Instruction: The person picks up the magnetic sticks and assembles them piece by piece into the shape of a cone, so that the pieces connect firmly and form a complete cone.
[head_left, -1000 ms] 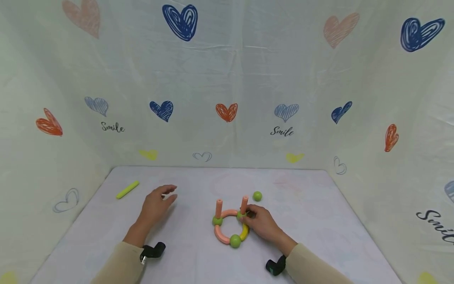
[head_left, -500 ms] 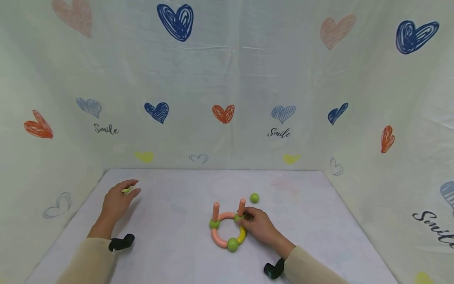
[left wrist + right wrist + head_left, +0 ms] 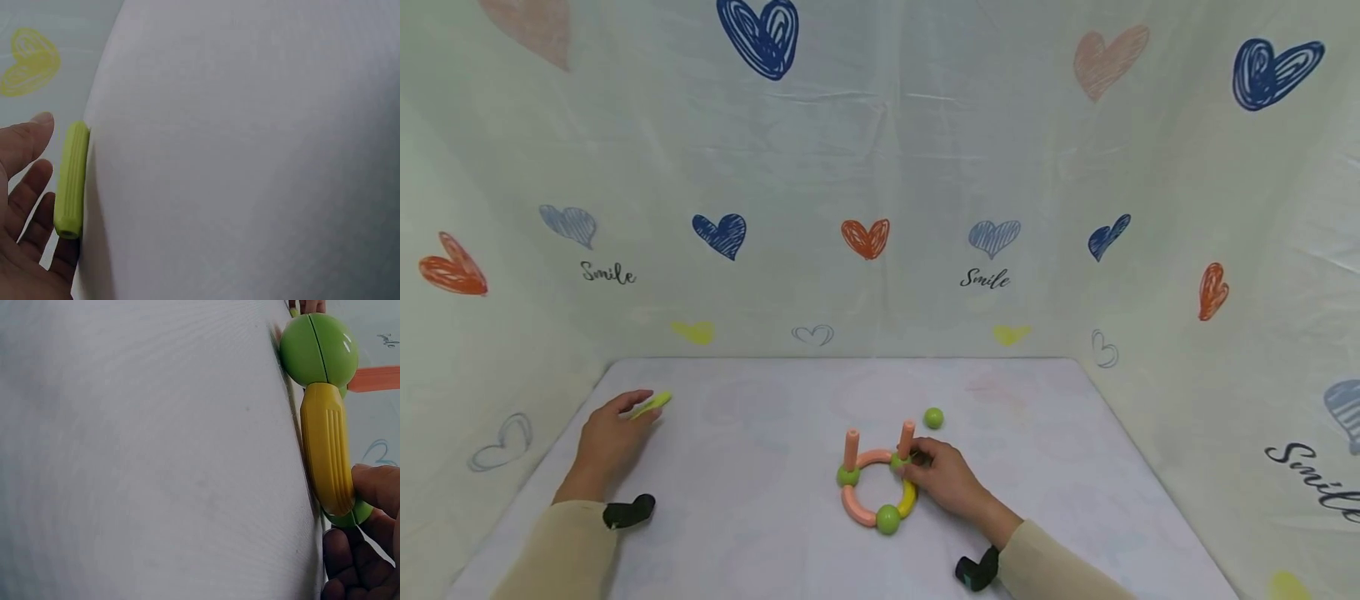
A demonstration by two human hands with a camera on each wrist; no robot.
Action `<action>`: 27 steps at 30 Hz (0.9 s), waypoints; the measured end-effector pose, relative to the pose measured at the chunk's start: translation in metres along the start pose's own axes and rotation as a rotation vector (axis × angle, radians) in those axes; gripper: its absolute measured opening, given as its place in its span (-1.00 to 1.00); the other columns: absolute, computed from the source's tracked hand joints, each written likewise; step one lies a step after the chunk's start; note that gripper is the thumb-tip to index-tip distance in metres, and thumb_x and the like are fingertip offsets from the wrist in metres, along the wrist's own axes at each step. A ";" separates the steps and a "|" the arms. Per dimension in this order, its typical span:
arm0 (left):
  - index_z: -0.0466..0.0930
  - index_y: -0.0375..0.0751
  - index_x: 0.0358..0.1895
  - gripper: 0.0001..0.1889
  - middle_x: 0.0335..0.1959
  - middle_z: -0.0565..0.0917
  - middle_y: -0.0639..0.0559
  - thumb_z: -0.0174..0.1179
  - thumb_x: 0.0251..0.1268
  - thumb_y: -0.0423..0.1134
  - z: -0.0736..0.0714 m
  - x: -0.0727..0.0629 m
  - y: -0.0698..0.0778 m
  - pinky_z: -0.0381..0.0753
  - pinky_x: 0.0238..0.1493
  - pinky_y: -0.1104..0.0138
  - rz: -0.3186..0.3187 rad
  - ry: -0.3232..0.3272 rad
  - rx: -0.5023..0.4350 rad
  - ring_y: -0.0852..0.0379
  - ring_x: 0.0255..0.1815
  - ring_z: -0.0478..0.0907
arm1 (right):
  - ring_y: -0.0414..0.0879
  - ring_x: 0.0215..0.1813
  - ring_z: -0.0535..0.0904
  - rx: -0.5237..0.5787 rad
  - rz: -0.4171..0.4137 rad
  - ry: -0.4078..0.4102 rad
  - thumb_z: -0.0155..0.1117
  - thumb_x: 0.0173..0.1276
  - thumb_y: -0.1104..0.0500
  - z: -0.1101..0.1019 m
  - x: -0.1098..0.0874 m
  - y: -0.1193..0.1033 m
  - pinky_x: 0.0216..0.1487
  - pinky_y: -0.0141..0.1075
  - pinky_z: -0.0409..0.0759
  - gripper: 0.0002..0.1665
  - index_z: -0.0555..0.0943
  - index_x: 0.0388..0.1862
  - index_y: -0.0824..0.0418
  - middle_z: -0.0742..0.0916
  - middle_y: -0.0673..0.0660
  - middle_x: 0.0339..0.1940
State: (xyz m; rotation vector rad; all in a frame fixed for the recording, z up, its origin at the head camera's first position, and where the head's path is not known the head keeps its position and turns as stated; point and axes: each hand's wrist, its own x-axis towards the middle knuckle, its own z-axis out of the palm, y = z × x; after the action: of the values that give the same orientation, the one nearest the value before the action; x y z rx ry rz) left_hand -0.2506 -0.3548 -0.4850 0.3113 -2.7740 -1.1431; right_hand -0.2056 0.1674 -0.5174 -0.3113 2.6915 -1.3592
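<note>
My left hand (image 3: 610, 437) is at the far left of the table, around a yellow-green straight stick (image 3: 652, 405). In the left wrist view the ribbed stick (image 3: 72, 181) lies between thumb and fingers, and thumb and index fingertip stand apart from it. With thumb and fingers, my right hand (image 3: 946, 477) pinches a green ball (image 3: 898, 462) of a ring on the table. The ring joins green balls, curved pink sticks (image 3: 857, 508) and a curved yellow stick (image 3: 327, 447). Two straight pink sticks (image 3: 851, 450) stand upright on its two back balls.
A loose green ball (image 3: 933, 417) lies behind the ring, near my right hand. The white table (image 3: 737, 467) ends at a curtain (image 3: 925, 167) printed with hearts, which also rises along both sides. A black wrist camera (image 3: 629, 511) sits at my left cuff.
My left hand has moved left across the table to the yellow-green stick. My right hand keeps its pinch on the ring's ball. The head view has turned slightly left.
</note>
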 end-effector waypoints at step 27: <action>0.48 -0.45 0.36 -0.52 0.24 0.62 -0.46 0.26 0.44 -0.38 0.031 -0.011 0.009 0.41 0.30 -0.27 0.160 -0.062 0.066 -0.45 0.30 0.48 | -0.11 -0.12 0.54 -0.016 -0.004 0.003 0.48 0.39 0.04 0.000 -0.002 -0.005 -0.09 -0.31 0.52 -0.67 0.72 0.08 0.08 0.71 -0.05 -0.18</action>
State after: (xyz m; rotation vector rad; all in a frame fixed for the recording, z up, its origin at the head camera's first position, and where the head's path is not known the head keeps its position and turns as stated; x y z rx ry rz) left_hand -0.2469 -0.3249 -0.5012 0.0594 -2.8336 -1.0419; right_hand -0.2028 0.1650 -0.5137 -0.3164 2.7064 -1.3412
